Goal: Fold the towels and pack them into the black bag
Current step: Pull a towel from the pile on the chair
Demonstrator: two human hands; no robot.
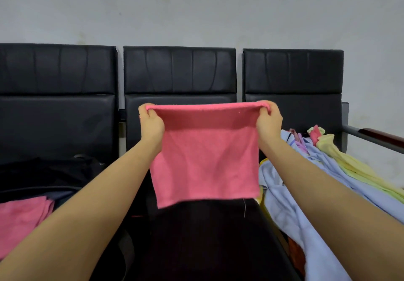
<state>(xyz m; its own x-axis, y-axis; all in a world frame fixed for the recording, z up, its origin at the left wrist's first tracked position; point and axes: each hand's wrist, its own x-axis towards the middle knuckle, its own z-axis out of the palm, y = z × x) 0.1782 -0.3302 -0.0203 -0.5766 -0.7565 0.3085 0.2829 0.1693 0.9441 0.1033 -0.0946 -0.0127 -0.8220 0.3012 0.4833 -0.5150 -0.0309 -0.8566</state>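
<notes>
Right now I have both hands raised in front of the middle seat [179, 70] of a row of three black padded seats; between them hangs a pink towel [205, 160], held up by its top edge. My left hand [152, 124] pinches the top left corner, fingers curled tight over the hem; my right hand [269, 123] does the same at the top right corner, fingers closed on the cloth. The top edge is pulled nearly straight and looks doubled over, so the towel seems folded in half with the fold uppermost; the lower edge hangs free, slightly slanted, above the dark seat cushion; a loose thread [244, 207] dangles from its lower right corner.

To my left, on the left seat, sits the black bag [54, 175], slumped and dark, so I cannot tell how far it is open; just in front of it lies a stack of folded pink towels [21, 217], whether inside the bag or on its edge I cannot say. To my right, on the right seat, is a loose pile of unfolded cloth; pale blue towels [290, 204] on the near side, yellow ones [341, 160] further out, and a scrap of pink [314, 135] at the top. Beyond the pile a grey armrest [371, 137] runs off to the right; a pale wall [196, 7] stands behind the seats.
</notes>
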